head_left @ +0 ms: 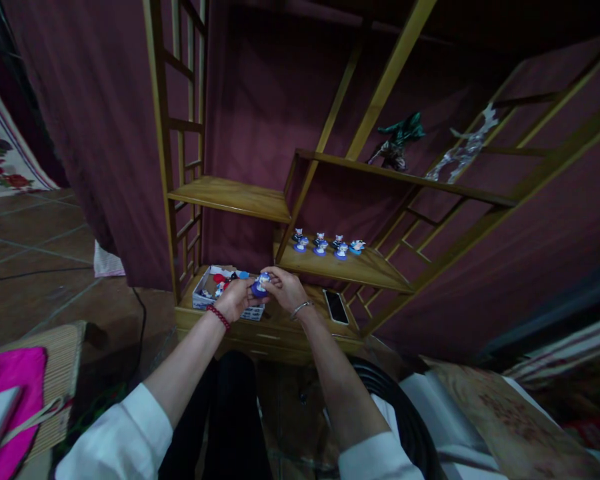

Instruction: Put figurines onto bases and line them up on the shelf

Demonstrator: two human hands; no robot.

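Observation:
A small blue-and-white figurine [261, 285] is held between both hands, above the front of the low cabinet. My left hand [236, 299] is closed around its lower left side. The fingers of my right hand [286, 289] pinch it from the right. Just behind my left hand is an open box [200, 298] containing several small figures in red, white, blue and black, partly covered by the hand. On the shelf to the right, several similar figurines [321, 248] stand upright in two rows.
A phone [335, 307] lies on the cabinet top [313, 313] right of my hands. Higher up, a green-and-brown statuette [399, 141] and a clear ornament [464, 150] stand on a wooden shelf. At lower left is a woven mat seat [63, 360] with a pink cloth.

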